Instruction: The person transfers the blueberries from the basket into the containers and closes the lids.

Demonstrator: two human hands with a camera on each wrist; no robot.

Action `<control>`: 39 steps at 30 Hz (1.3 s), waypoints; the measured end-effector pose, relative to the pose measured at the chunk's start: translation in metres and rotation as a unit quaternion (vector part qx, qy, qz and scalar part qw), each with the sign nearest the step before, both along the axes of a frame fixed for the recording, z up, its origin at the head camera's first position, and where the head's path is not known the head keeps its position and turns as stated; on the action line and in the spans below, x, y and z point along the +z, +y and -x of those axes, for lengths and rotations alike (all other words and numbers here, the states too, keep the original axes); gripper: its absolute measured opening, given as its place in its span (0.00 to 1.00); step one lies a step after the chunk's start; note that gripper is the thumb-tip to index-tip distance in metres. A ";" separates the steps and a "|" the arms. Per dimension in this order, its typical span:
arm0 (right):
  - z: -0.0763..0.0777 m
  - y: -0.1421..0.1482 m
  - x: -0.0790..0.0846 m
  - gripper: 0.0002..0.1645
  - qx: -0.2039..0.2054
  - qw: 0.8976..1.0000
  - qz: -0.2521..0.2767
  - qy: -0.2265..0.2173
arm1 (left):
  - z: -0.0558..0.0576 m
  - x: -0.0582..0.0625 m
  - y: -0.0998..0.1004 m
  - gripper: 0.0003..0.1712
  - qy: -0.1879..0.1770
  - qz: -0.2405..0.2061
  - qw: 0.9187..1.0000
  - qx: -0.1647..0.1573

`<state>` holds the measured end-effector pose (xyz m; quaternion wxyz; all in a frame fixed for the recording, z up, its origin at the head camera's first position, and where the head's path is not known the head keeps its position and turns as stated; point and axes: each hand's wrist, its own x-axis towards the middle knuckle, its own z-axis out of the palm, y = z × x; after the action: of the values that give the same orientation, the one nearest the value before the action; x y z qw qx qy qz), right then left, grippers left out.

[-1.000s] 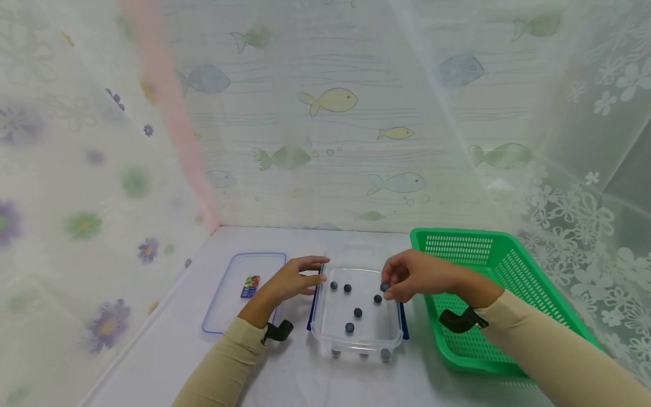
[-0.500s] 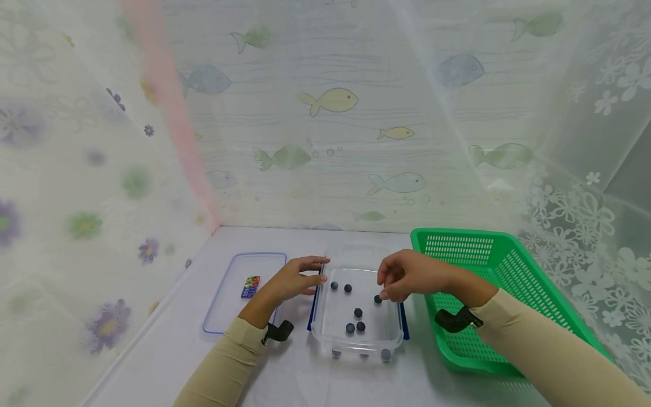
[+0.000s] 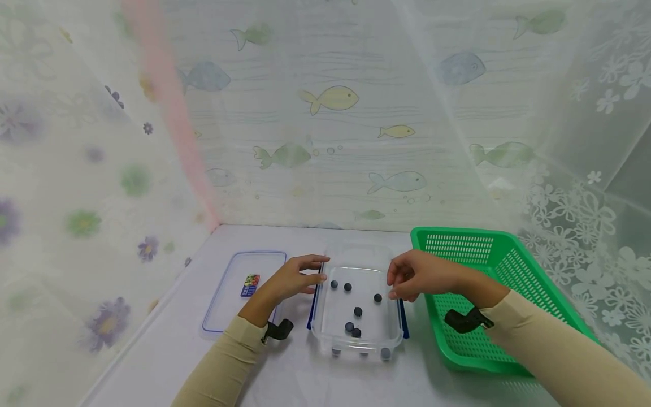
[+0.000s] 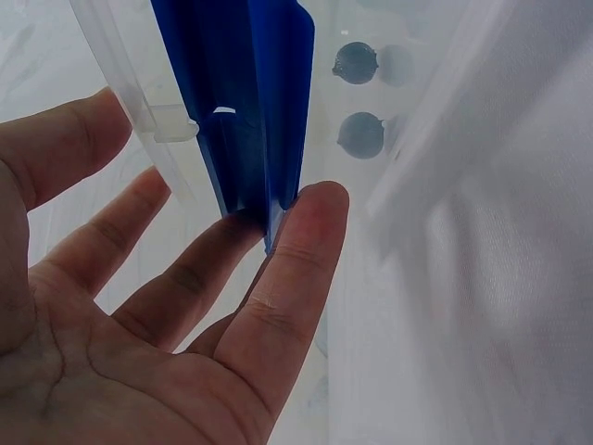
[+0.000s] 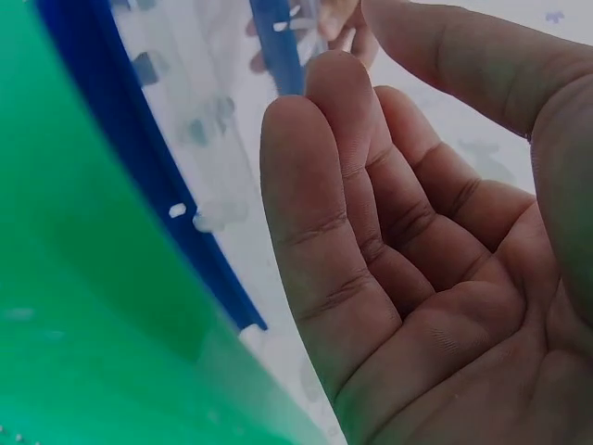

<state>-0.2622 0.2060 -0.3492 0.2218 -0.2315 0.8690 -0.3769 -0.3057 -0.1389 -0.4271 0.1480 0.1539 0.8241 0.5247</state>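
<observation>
A clear plastic container (image 3: pixel 378 328) with blue side clips stands on the table. Several dark round berries, which look like blueberries (image 3: pixel 358 311), lie spread over its floor. At the container's left side is my left hand (image 3: pixel 292 281); its fairly straight fingers touch the wall and the blue clip (image 4: pixel 246 111). My right hand (image 3: pixel 419 275) hovers over the container's right rim. Its fingers are loosely bent and nothing is between them, as the right wrist view shows of the bare fingers (image 5: pixel 306 204).
Right of the container is a green perforated basket (image 3: pixel 488 353), partly behind my right forearm. A clear lid (image 3: pixel 217 305) with a blue seal and a fruit label (image 3: pixel 250 286) lies to the left. A fish-printed curtain (image 3: pixel 325 135) hangs behind the white table (image 3: pixel 295 373).
My right hand has let go of a blueberry, which has rolled to the front of the container beside another. That hand has then drawn slightly right. My left hand has stayed put.
</observation>
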 end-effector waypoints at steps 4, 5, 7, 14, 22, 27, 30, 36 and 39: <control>0.000 0.007 0.000 0.16 -0.004 1.000 -0.012 0.017 | 0.001 -0.001 0.000 0.28 -0.001 -0.002 1.000 0.003; 0.000 0.010 0.000 0.15 -0.004 1.000 -0.014 0.022 | 0.001 -0.001 0.000 0.28 -0.002 -0.003 1.000 0.004; -0.001 0.014 -0.001 0.14 -0.007 0.999 -0.017 0.030 | 0.001 -0.002 0.000 0.28 -0.004 -0.004 1.000 0.006; -0.003 0.037 -0.004 0.14 -0.015 0.999 -0.016 0.036 | 0.001 -0.003 0.000 0.27 -0.004 -0.004 1.000 0.005; -0.007 0.065 -0.011 0.14 0.000 1.000 0.005 0.027 | 0.002 -0.004 0.000 0.26 0.003 0.000 1.000 0.006; -0.010 0.082 -0.018 0.15 0.013 1.000 0.011 0.012 | 0.004 -0.003 -0.002 0.27 0.004 -0.004 1.000 0.003; -0.011 0.093 -0.022 0.13 0.025 1.000 0.000 0.007 | 0.005 -0.004 -0.003 0.28 0.002 -0.008 1.000 -0.003; -0.015 0.111 -0.034 0.09 0.059 0.997 -0.016 -0.044 | 0.004 -0.005 -0.003 0.28 -0.001 -0.008 1.000 -0.004; -0.018 0.119 -0.039 0.10 0.078 0.994 -0.008 -0.082 | 0.003 -0.005 -0.001 0.28 -0.001 -0.009 1.000 -0.004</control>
<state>-0.2445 0.3250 -0.3886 0.3226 -0.2648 0.8302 -0.3694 -0.3089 -0.1398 -0.4322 0.1497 0.1583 0.8186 0.5315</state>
